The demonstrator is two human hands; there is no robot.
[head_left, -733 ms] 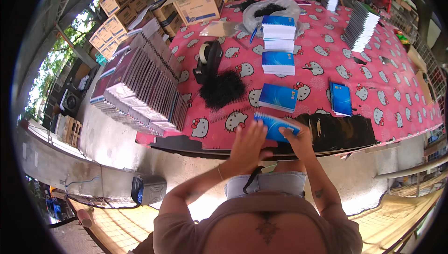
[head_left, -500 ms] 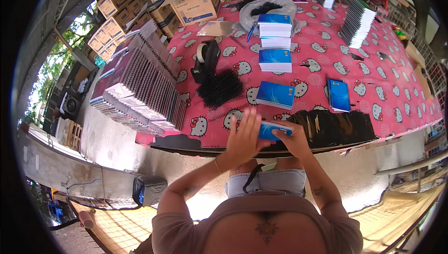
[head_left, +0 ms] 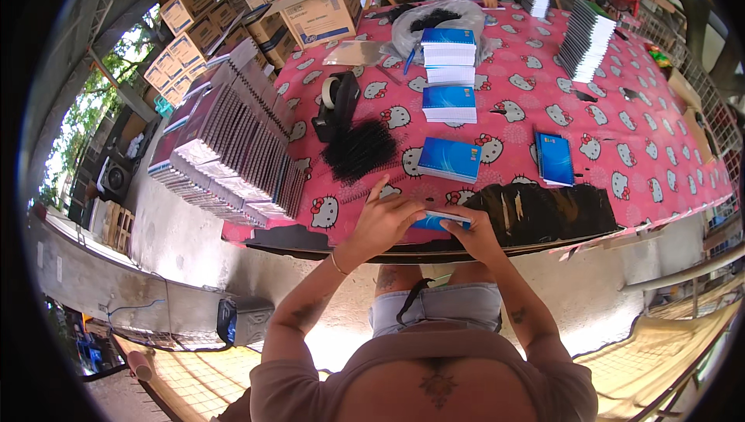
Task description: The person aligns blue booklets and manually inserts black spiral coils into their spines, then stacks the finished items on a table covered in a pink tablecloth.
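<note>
both hands, the left hand [head_left: 386,219] and the right hand [head_left: 471,234], are grasping a thin blue-covered booklet [head_left: 436,220] at the near edge of the pink cartoon-print tablecloth [head_left: 621,123], and keeping it flat and squared between the fingertips is probably serving best here.

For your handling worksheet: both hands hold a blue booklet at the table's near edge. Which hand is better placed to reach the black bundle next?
Left. The left hand sits just below the black bundle; the right hand, also on the blue booklet, would probably have to cross over.
</note>
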